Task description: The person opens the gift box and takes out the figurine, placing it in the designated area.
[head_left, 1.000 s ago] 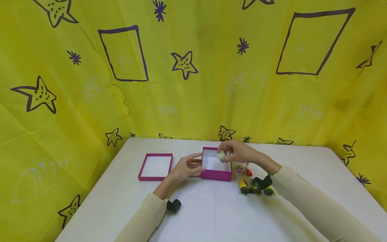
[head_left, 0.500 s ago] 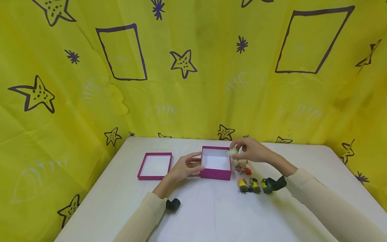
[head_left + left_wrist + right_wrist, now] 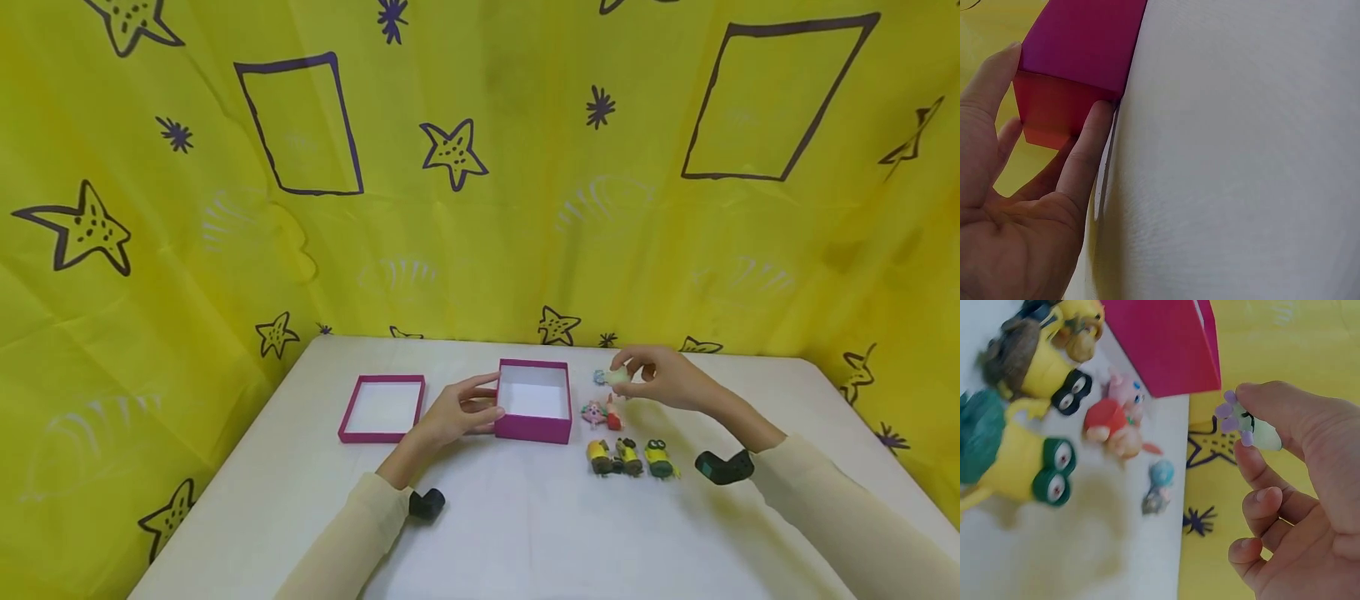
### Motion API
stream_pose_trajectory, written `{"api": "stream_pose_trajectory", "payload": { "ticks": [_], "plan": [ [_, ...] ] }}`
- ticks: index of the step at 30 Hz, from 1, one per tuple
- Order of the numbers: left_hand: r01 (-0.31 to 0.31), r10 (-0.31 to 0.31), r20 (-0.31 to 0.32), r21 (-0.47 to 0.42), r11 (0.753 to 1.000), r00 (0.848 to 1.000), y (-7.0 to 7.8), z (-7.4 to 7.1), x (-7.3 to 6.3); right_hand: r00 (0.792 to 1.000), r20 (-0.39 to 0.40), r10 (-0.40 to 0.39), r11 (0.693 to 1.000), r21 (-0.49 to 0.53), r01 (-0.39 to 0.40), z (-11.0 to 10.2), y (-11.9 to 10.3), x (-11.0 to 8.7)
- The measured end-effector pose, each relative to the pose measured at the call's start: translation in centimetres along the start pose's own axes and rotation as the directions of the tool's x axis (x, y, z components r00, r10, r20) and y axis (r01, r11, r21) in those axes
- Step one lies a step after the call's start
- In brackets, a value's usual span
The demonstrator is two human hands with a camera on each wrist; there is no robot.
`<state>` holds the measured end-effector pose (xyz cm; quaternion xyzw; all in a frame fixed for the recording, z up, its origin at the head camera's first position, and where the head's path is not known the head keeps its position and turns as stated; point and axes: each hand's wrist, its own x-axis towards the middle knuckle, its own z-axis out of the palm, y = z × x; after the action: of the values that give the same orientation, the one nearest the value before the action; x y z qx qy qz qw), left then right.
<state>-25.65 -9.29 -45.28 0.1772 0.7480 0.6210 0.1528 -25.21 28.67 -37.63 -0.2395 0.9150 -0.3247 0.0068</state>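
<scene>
A magenta box (image 3: 534,429) with a white inside stands without its lid mid-table. My left hand (image 3: 452,414) rests along its left side, fingers fairly straight; in the left wrist view the fingertips touch the box's end wall (image 3: 1063,103). To the right of the box, my right hand (image 3: 663,379) pinches a small pale green toy figurine (image 3: 1265,433) with purple knobs between thumb and index finger. It is held above the table, near a small blue-topped figurine (image 3: 1160,481).
The box's lid (image 3: 382,437) lies upturned at left. Right of the box are a pink figurine (image 3: 593,413) and a red-clothed one (image 3: 613,414). Closer to me lie yellow minion toys (image 3: 660,458). A yellow patterned curtain (image 3: 450,242) hangs behind the table.
My right hand has carried the pale green figurine out of the box and over to the right, uncovering the other small figurines. My left hand stays at the box.
</scene>
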Motion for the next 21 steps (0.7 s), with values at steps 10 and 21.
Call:
{"api": "stream_pose_trajectory", "payload": {
  "ticks": [10,21],
  "plan": [
    [-0.026,0.026,0.002,-0.025,0.999,1.0,0.4,-0.1,0.0,0.998,-0.04,0.044,0.999,-0.016,-0.045,-0.4,1.6,-1.6],
    [-0.02,0.02,0.003,0.003,1.0,1.0,0.3,0.0,-0.2,0.991,-0.057,0.119,0.993,0.031,-0.117,0.4,3.1,-2.7]
  ]
}}
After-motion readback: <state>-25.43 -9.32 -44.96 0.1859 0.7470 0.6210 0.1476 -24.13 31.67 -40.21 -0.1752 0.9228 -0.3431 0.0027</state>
